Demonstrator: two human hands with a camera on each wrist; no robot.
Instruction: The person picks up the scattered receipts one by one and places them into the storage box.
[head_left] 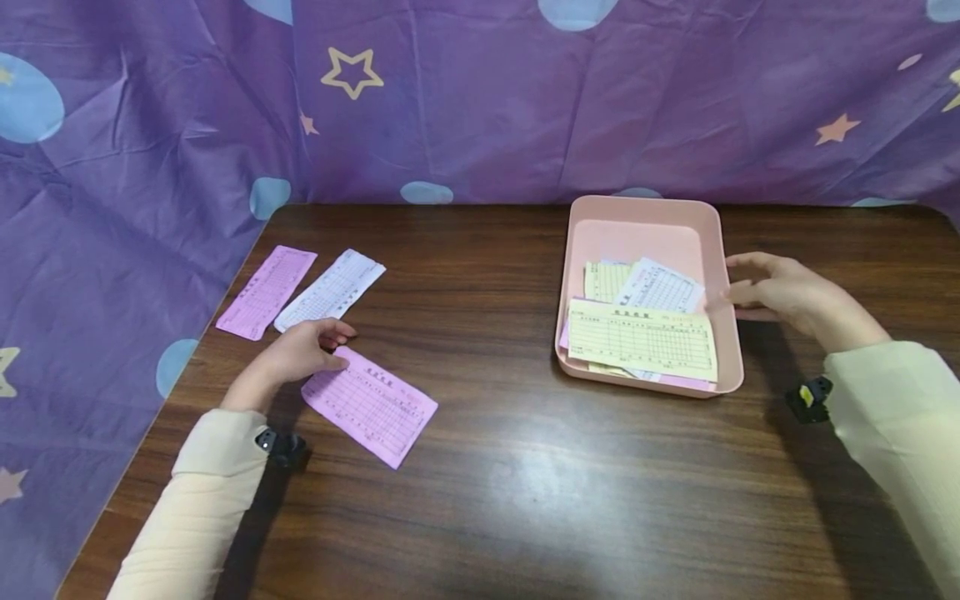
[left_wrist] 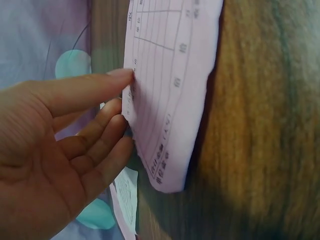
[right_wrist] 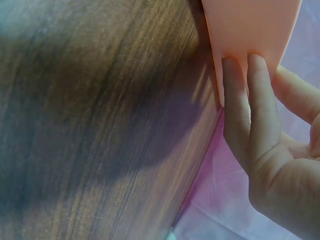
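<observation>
My left hand (head_left: 294, 357) pinches a corner of a printed pink slip (head_left: 375, 407), thumb on its face. In the left wrist view, the thumb (left_wrist: 85, 90) meets the slip's edge (left_wrist: 170, 100), with the other fingers curled beside it. A pink tray (head_left: 645, 210) holds overlapping yellow, white and pink slips, a yellow slip (head_left: 641, 337) uppermost. My right hand (head_left: 802, 300) holds the tray's right side. Two fingers (right_wrist: 262, 107) lie along the outer wall of the tray (right_wrist: 250, 30), with the thumb by the rim.
Near the table's left edge lie another pink slip (head_left: 267, 292) and a white slip (head_left: 332, 290), side by side. A purple curtain (head_left: 480, 100) with stars and blue spots hangs behind the dark wooden table (head_left: 480, 533).
</observation>
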